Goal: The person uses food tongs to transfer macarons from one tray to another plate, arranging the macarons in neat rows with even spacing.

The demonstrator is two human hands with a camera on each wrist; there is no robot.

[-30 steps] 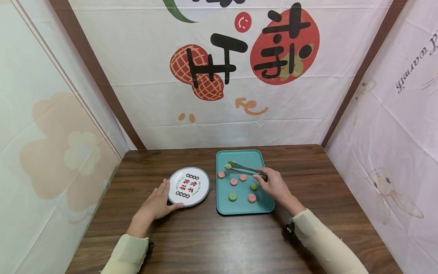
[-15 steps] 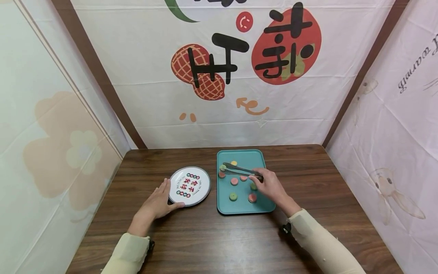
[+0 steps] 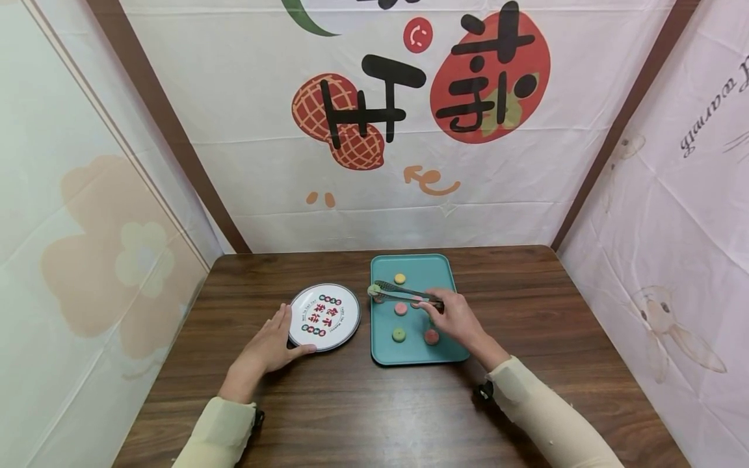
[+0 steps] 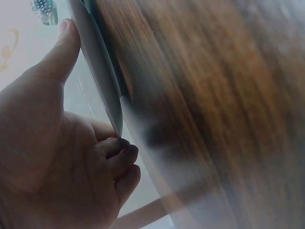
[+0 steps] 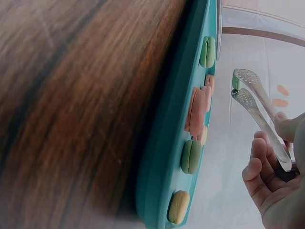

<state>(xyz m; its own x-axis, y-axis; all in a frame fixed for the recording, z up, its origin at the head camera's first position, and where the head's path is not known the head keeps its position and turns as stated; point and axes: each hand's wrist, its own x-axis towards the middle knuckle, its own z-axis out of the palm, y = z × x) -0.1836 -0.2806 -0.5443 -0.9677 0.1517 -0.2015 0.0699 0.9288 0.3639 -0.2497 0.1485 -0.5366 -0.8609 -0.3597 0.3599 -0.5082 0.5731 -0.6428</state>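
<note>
My right hand [image 3: 453,315] grips metal tongs [image 3: 409,292] by the handle over a teal tray [image 3: 421,354]. Pinched between the perforated tips is a green macaron [image 5: 237,81], raised above the tray's left edge. On the tray lie more macarons: a yellow one [image 3: 400,278] at the back, pink ones [image 3: 400,309], and a green one [image 3: 398,335] near the front. Some are covered by the hand and tongs in the head view. My left hand [image 3: 266,344] rests at the rim of a round white plate [image 3: 345,315] with red lettering, thumb and fingers spread along its edge.
Both plate and tray stand on a dark wood table [image 3: 363,416], with a narrow gap between them. A printed white cloth [image 3: 257,195] hangs behind the table, and similar cloths close in both sides.
The tongs have moved left with the green macaron, from the tray's back part to its left edge, baring the yellow macaron. The left hand stays at the plate.
</note>
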